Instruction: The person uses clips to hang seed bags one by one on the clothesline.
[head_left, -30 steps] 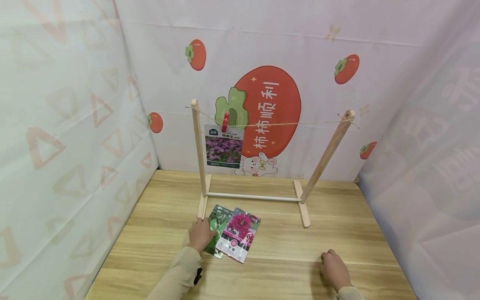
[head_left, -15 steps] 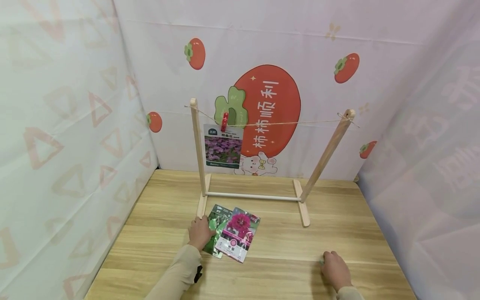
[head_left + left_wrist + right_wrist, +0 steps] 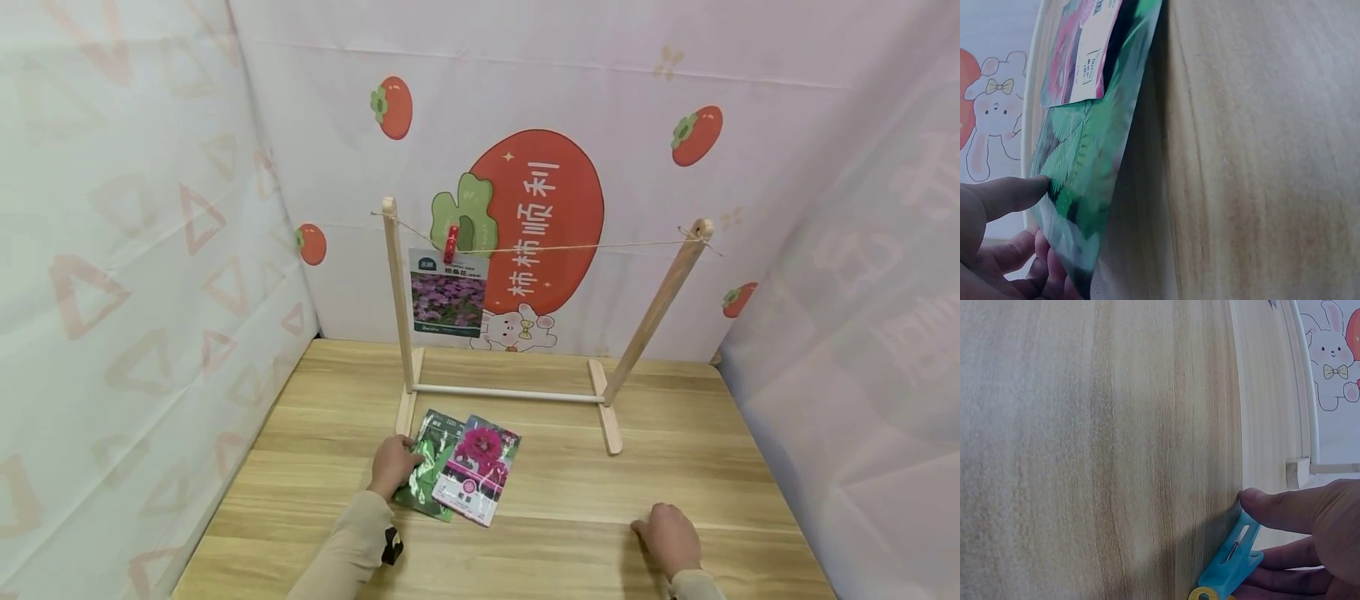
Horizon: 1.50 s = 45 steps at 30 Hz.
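Observation:
My left hand (image 3: 393, 467) pinches the left edge of a green seed packet (image 3: 1094, 162), thumb on its face and fingers beneath; that edge is raised off the table in the left wrist view. A pink-flower seed packet (image 3: 480, 467) overlaps the green one on its right. At the right, my right hand (image 3: 670, 537) is low over the table. It holds a light blue clothespin (image 3: 1230, 562) with a yellow part between thumb and fingers, seen in the right wrist view; the head view hides the clothespin behind the hand.
Behind the packets stands a wooden rack (image 3: 660, 317) with a string (image 3: 555, 248) tied between its posts. A red clothespin (image 3: 451, 244) holds a purple-flower seed packet (image 3: 447, 296) on the string near the left post. Printed cloth (image 3: 600, 67) encloses the wooden table (image 3: 540, 542).
My left hand has shifted slightly left and toward me, drawing the green packet a little from under the pink one. The right thumb has spread out to the left.

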Motion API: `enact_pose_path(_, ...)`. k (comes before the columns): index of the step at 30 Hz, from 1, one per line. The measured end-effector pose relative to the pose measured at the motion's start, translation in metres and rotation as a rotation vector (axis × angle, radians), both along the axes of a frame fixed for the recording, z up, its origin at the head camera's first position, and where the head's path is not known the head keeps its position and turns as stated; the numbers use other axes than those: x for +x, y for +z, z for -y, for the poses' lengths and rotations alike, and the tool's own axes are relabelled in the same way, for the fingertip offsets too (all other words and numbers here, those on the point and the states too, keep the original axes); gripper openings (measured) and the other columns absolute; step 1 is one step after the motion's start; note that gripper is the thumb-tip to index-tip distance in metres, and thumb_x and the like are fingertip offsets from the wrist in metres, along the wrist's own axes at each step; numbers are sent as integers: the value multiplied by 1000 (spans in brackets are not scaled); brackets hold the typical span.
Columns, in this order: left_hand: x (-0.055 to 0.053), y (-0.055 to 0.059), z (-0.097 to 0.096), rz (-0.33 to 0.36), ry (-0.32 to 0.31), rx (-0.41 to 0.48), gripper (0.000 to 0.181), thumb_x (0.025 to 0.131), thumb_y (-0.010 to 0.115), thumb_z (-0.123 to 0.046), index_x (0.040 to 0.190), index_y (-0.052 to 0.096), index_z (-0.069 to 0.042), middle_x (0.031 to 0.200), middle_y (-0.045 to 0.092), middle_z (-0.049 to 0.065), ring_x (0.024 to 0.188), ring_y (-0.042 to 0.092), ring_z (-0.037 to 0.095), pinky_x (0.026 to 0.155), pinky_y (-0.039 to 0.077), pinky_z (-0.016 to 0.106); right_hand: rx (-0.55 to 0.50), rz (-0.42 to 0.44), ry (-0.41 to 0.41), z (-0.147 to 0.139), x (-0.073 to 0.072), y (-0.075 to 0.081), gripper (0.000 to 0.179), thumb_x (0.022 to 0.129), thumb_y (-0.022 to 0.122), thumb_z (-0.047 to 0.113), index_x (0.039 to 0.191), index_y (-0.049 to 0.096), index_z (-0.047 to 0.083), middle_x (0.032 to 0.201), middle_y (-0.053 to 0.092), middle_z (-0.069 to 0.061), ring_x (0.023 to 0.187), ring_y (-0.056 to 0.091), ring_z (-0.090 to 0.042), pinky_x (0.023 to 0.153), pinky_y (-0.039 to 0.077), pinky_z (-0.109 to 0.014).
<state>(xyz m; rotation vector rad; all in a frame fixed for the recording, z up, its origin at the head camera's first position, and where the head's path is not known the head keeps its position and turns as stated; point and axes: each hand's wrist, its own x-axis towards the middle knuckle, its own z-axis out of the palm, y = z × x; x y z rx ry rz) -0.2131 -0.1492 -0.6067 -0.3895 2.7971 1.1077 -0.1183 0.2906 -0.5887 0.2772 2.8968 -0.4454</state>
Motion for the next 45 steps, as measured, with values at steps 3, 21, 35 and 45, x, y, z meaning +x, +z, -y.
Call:
enact_pose_path(3, 1, 1, 2, 9, 22, 73, 25, 83, 74, -17, 97, 69, 3, 91, 69, 16, 78, 62, 25, 65, 48, 37, -1, -13, -9, 1, 1, 0, 32, 84, 73, 22, 70, 58, -3, 67, 58, -9, 60, 48, -19, 57, 49, -38)
enact_pose_path(21, -2, 6, 8, 61, 185, 396, 22, 86, 71, -15, 95, 72, 5, 104, 69, 21, 97, 62, 30, 82, 50, 39, -89, -26, -61, -3, 0, -2, 28, 83, 71, 16, 84, 66, -12, 71, 66, -16, 61, 57, -22, 59, 52, -42)
enact_pose_path(35, -2, 19, 16, 0, 205, 394, 17, 89, 69, -13, 96, 73, 2, 107, 70, 20, 101, 64, 32, 83, 51, 41, -198, -59, -101, -7, -8, 4, 39, 87, 65, 15, 111, 62, -16, 98, 68, -30, 68, 57, -21, 60, 51, -38)
enact_pose_path(45, -4, 34, 26, -35, 203, 372, 22, 91, 67, -15, 103, 72, 3, 109, 70, 21, 101, 65, 32, 85, 52, 42, -245, -77, -94, -10, -14, 16, 42, 87, 66, 16, 114, 61, -16, 102, 66, -32, 82, 64, -31, 72, 54, -47)
